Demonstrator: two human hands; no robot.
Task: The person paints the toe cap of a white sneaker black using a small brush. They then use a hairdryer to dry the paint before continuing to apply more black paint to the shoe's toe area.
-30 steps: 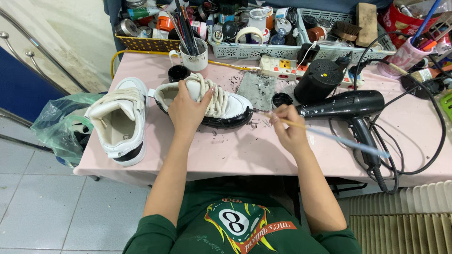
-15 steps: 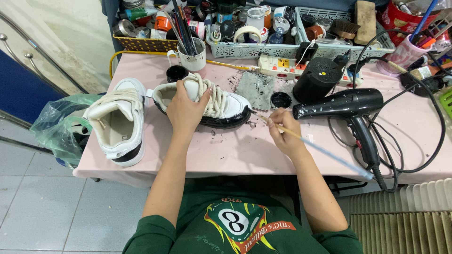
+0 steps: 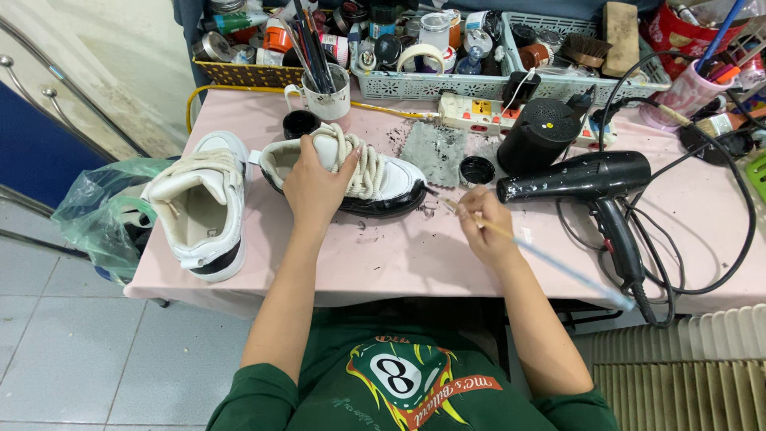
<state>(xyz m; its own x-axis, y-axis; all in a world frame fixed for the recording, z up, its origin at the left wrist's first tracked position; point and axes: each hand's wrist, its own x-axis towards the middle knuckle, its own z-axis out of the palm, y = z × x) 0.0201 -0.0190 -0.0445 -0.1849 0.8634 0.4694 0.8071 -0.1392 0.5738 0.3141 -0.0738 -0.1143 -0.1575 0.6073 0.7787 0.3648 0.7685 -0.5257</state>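
- You sit at a pink worktable (image 3: 415, 263), its top smeared and speckled with black, above a grey tiled floor.
- Your left hand (image 3: 315, 187) is clamped over the thick rope laces of a white sneaker (image 3: 383, 179) with a glossy black sole, lying on its side at the table's middle.
- Your right hand (image 3: 483, 223) pinches a thin, pale-handled paintbrush (image 3: 542, 255); its dark tip sits just beside the sneaker's toe, and the handle slants back toward the table's near edge.
- A 2nd white sneaker (image 3: 199, 207) stands at the left corner, its heel right at the table's rim.
- Right of the brush lie a black hair dryer (image 3: 590, 179) spattered with paint, a small round black pot (image 3: 477, 170) and a grey square rag (image 3: 435, 152).
- Against 0.5 s ago, your right hand has shifted slightly toward the toe and the handle now points lower; your left hand's hold is unchanged.
- Open room lies in front of the sneaker, between your forearms; the back edge is crowded by a mug (image 3: 327, 100) of brushes and plastic baskets (image 3: 447, 84) of jars.
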